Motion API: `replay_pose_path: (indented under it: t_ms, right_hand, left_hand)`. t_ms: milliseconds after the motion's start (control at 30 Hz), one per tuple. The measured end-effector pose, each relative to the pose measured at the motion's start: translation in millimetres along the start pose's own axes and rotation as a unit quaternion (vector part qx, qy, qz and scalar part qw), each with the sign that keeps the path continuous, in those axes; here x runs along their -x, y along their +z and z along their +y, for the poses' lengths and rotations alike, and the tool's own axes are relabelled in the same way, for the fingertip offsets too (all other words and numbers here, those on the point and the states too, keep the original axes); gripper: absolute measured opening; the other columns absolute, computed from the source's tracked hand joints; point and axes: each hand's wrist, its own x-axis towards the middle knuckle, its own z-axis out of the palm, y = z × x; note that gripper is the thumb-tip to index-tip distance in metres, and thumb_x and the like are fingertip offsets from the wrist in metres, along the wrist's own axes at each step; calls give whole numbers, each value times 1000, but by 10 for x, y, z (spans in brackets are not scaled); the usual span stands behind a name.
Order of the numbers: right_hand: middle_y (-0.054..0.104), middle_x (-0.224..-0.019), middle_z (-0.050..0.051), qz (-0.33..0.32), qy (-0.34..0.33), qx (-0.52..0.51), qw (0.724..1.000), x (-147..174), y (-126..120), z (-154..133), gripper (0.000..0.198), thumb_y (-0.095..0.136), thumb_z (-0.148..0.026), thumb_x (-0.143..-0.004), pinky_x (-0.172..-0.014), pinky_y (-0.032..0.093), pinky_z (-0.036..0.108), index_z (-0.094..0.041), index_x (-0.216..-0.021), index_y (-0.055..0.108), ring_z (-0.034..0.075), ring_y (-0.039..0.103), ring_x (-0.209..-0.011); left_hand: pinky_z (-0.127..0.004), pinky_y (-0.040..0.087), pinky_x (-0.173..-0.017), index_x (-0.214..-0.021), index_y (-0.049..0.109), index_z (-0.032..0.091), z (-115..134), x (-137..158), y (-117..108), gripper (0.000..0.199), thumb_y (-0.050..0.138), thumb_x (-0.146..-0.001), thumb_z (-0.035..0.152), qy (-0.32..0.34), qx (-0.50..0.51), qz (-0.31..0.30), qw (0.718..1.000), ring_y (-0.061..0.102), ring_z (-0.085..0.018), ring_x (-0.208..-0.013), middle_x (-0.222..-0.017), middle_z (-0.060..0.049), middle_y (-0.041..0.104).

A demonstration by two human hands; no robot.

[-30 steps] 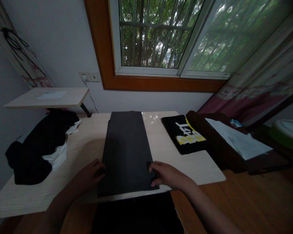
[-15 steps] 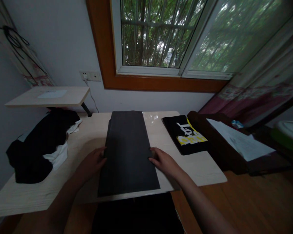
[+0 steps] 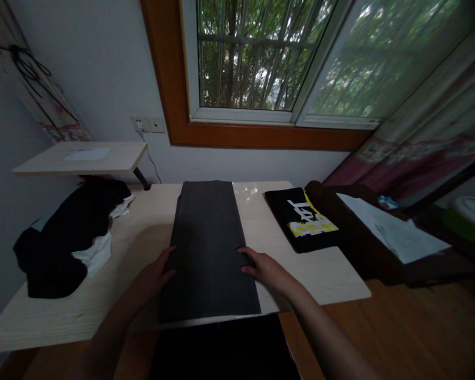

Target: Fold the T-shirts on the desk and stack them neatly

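A long dark grey rectangle (image 3: 208, 248), which looks like a garment folded flat, lies lengthwise on the pale wooden table (image 3: 132, 232). At its left edge is my left hand (image 3: 158, 272), thumb and index finger apart, fingertips touching the edge. Opposite, my right hand (image 3: 263, 269) rests its fingertips on the right edge, with a gap between thumb and index finger. Both hands are open. Farther right lies a folded black T-shirt (image 3: 279, 206) with white and yellow lettering.
A heap of black and white clothes (image 3: 63, 248) covers the table's left side, below a small raised shelf (image 3: 122, 155) holding a paper. On the right, a dark brown surface (image 3: 376, 264) carries a white sheet (image 3: 391, 227). A window (image 3: 261, 68) is behind the table.
Both hands have shifted slightly towards me along the garment's edges, and thumbs and index fingers have spread apart. My right fingertips have come a little farther inward. The garment looks the same.
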Motion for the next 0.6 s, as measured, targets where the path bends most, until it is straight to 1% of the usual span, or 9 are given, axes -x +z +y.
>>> replay_pose_path:
  t_ms: [100,200,300,367,433,500,600]
  right_hand:
    - [72,-106,4,-26,2,-6,1000,62,-4,-15,52,70,-19,-87,-79,47,28,-27,-136,55,20,67,-92]
    - [70,-97,1,-47,-2,-29,998,102,-6,-14,44,70,-16,-85,-72,46,26,-26,-126,57,17,66,-81]
    - [69,-88,-2,-70,4,-57,996,95,-12,9,37,70,-15,-84,-65,44,25,-25,-119,58,15,63,-70]
    - [66,-80,-4,-82,9,-67,994,73,-22,24,36,71,-15,-83,-64,44,25,-24,-116,58,14,63,-67]
    - [64,-74,-6,-93,11,-70,993,52,-35,31,37,72,-13,-82,-64,43,24,-23,-114,58,15,63,-67]
    - [63,-71,-6,-105,13,-70,992,39,-52,29,36,71,-12,-82,-65,44,24,-24,-114,58,15,64,-68]
    - [64,-74,-6,-111,9,-51,993,39,-89,13,41,73,-13,-80,-65,42,24,-25,-115,58,15,64,-70]
  left_hand:
    - [-41,51,-97,-153,35,24,-43,64,-34,66,52,-91,39,8,40,-35,999,68,-27,-114,-128,-11,69]
    - [-43,49,-103,-150,41,29,-59,133,-72,63,56,-89,38,22,62,-73,995,64,-28,-122,-136,-9,66]
    - [-43,48,-105,-147,46,29,-56,188,-125,62,59,-87,38,27,59,-98,993,62,-28,-125,-141,-8,64]
    - [-43,47,-106,-142,51,29,-55,210,-164,57,59,-87,39,29,40,-117,992,62,-28,-124,-141,-8,64]
    - [-41,47,-106,-135,57,29,-50,220,-201,48,57,-88,40,38,24,-143,989,63,-27,-122,-137,-6,66]
    - [-38,48,-101,-127,60,29,-35,218,-231,40,55,-89,40,47,15,-171,984,64,-25,-117,-129,-4,69]
    - [-35,49,-92,-122,61,29,10,202,-270,37,58,-87,40,45,1,-190,981,67,-24,-106,-118,-2,71]
